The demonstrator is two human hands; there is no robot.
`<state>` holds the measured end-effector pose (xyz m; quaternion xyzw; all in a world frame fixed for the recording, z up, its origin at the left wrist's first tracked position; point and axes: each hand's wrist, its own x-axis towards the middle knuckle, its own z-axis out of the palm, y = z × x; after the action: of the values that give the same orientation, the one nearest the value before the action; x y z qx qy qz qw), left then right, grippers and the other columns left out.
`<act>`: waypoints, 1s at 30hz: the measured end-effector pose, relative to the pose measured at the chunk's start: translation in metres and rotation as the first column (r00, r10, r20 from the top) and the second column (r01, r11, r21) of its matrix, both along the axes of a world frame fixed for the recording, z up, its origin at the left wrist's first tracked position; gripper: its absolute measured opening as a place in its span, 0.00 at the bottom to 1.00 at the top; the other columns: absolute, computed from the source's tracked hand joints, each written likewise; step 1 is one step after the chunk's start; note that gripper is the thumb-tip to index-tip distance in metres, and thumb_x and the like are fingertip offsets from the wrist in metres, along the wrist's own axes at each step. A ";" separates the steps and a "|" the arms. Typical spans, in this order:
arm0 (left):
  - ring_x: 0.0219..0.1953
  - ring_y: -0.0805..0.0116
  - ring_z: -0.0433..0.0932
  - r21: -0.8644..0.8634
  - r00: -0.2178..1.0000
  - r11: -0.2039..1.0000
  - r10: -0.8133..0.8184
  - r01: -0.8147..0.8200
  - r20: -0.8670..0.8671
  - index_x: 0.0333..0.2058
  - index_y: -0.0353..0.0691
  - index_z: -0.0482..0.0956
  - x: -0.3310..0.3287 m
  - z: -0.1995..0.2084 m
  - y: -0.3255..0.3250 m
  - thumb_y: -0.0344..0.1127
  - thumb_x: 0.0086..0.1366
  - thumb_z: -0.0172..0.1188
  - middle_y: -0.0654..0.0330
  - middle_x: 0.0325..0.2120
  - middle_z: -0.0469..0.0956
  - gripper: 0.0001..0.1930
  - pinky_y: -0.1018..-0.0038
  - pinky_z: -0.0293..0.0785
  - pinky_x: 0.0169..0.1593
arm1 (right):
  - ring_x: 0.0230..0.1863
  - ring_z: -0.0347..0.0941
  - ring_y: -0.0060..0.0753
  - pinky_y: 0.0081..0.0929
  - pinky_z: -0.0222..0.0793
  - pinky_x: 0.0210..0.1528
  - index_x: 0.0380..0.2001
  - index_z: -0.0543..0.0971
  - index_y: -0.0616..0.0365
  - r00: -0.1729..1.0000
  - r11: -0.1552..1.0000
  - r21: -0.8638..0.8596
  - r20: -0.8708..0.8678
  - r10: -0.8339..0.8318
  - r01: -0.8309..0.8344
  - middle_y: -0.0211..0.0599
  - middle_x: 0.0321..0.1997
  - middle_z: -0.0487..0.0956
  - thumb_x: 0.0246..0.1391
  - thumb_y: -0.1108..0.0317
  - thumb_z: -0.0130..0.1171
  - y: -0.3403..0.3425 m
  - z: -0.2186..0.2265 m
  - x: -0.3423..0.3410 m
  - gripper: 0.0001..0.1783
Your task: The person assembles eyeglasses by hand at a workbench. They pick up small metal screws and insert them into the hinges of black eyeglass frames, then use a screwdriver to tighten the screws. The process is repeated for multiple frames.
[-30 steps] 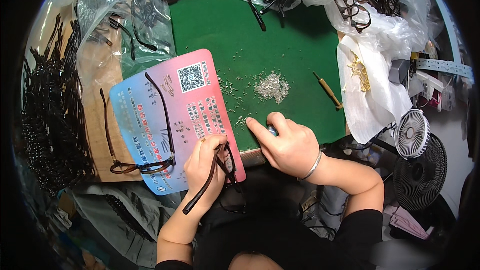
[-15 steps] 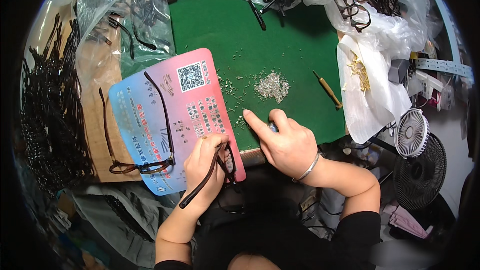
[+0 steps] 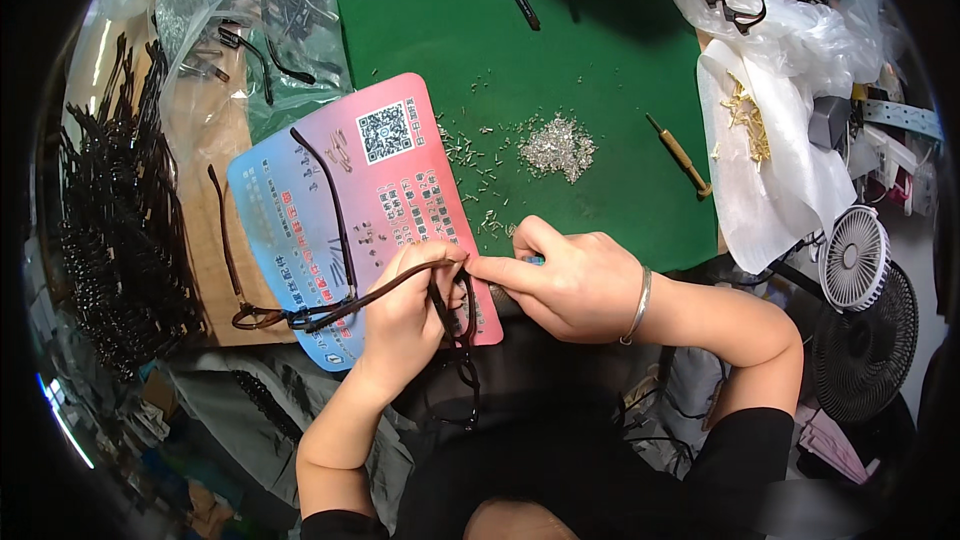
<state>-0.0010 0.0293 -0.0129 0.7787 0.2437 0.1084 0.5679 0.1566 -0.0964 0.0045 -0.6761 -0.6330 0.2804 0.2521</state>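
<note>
My left hand (image 3: 405, 310) is closed on a dark brown eyeglass frame (image 3: 467, 375), whose front hangs below the fingers. One of its temples (image 3: 385, 290) sticks out to the left across the hand. My right hand (image 3: 585, 285) has its index fingertip against the frame's hinge end, close to the left fingertips. Its other fingers are curled round a small bluish object (image 3: 536, 260), mostly hidden. Another pair of tortoiseshell glasses (image 3: 262, 318) lies with temples spread on a pink and blue printed mat (image 3: 440, 180). Small screws (image 3: 558, 148) are heaped on the green cloth.
A brass-handled screwdriver (image 3: 685, 162) lies right of the screws. Gold-coloured small parts (image 3: 750, 120) rest on white paper (image 3: 725, 200). Many dark temples (image 3: 125, 230) are piled at left. Plastic bags (image 3: 290, 10) with eyewear parts line the back. Two fans (image 3: 853, 258) stand at right.
My right hand has moved from the loose screws on the cloth to the frame, its fingertip meeting the left fingers. The held temple has swung up toward the left. The whole view has shifted slightly.
</note>
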 end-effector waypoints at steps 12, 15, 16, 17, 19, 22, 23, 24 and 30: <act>0.18 0.72 0.71 0.098 0.997 0.995 0.026 -0.033 0.077 0.38 0.32 0.71 -0.001 -0.009 -0.005 0.17 0.59 0.52 0.57 0.27 0.71 0.08 0.78 0.69 0.22 | 0.16 0.72 0.40 0.34 0.71 0.17 0.45 0.72 0.52 0.993 0.996 0.012 0.079 0.089 -0.090 0.44 0.30 0.68 0.43 0.69 0.56 0.003 0.002 0.005 0.21; 0.19 0.71 0.73 0.147 0.997 0.988 0.047 -0.056 0.060 0.36 0.32 0.72 0.001 -0.007 -0.006 0.17 0.58 0.52 0.56 0.26 0.73 0.08 0.77 0.70 0.23 | 0.15 0.70 0.31 0.28 0.66 0.14 0.49 0.72 0.50 0.929 0.971 0.064 0.311 0.198 -0.229 0.35 0.27 0.67 0.44 0.68 0.55 0.009 -0.004 0.015 0.24; 0.19 0.71 0.73 0.126 0.997 0.989 0.071 -0.075 0.036 0.36 0.32 0.72 -0.001 -0.008 -0.007 0.17 0.58 0.53 0.56 0.26 0.73 0.07 0.76 0.70 0.23 | 0.15 0.70 0.30 0.28 0.65 0.13 0.48 0.72 0.53 0.930 0.966 0.072 0.295 0.217 -0.248 0.36 0.27 0.67 0.44 0.67 0.55 0.011 -0.005 0.017 0.23; 0.19 0.70 0.73 0.104 0.995 0.990 0.094 -0.095 0.010 0.35 0.32 0.72 -0.002 -0.009 -0.008 0.18 0.57 0.53 0.56 0.26 0.73 0.07 0.76 0.70 0.23 | 0.15 0.70 0.30 0.28 0.65 0.13 0.48 0.72 0.54 0.929 0.965 0.071 0.298 0.220 -0.252 0.35 0.26 0.67 0.44 0.67 0.55 0.013 -0.005 0.017 0.23; 0.19 0.71 0.74 0.208 0.996 0.975 0.079 -0.084 0.034 0.35 0.33 0.72 -0.001 -0.011 -0.007 0.20 0.59 0.54 0.58 0.24 0.74 0.06 0.77 0.70 0.23 | 0.15 0.69 0.30 0.28 0.66 0.13 0.47 0.72 0.55 0.926 0.963 0.067 0.299 0.230 -0.260 0.35 0.26 0.67 0.45 0.68 0.55 0.015 -0.005 0.016 0.22; 0.18 0.78 0.73 0.296 0.996 0.952 0.060 -0.075 0.061 0.36 0.34 0.71 0.000 -0.014 -0.007 0.23 0.62 0.54 0.61 0.23 0.73 0.04 0.81 0.71 0.22 | 0.15 0.69 0.30 0.28 0.66 0.14 0.46 0.72 0.57 0.930 0.967 0.039 0.287 0.231 -0.252 0.35 0.27 0.67 0.45 0.68 0.55 0.016 -0.005 0.016 0.21; 0.18 0.77 0.74 0.299 0.996 0.951 0.061 -0.079 0.072 0.36 0.34 0.71 0.000 -0.014 -0.008 0.23 0.62 0.54 0.61 0.24 0.73 0.04 0.81 0.71 0.22 | 0.16 0.70 0.32 0.30 0.67 0.14 0.45 0.71 0.58 0.935 0.967 0.043 0.266 0.233 -0.253 0.37 0.27 0.67 0.44 0.68 0.55 0.016 -0.005 0.015 0.21; 0.18 0.77 0.74 0.302 0.995 0.950 0.061 -0.083 0.083 0.36 0.34 0.71 0.001 -0.014 -0.008 0.23 0.62 0.54 0.61 0.24 0.73 0.04 0.81 0.71 0.22 | 0.16 0.71 0.33 0.31 0.68 0.14 0.44 0.70 0.59 0.941 0.966 0.047 0.245 0.235 -0.253 0.39 0.28 0.67 0.43 0.69 0.55 0.017 -0.006 0.015 0.21; 0.19 0.76 0.74 0.306 0.995 0.947 0.079 -0.095 0.063 0.35 0.33 0.72 0.000 -0.011 -0.008 0.23 0.62 0.53 0.59 0.23 0.74 0.03 0.80 0.71 0.24 | 0.15 0.71 0.30 0.28 0.68 0.13 0.42 0.71 0.58 0.919 0.958 0.156 0.353 0.174 -0.241 0.38 0.27 0.67 0.42 0.67 0.54 0.015 -0.009 0.012 0.20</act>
<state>-0.0010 0.0211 -0.0235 0.8434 0.2438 0.1894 0.4398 0.1688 -0.0817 -0.0041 -0.6144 -0.7595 0.1225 0.1750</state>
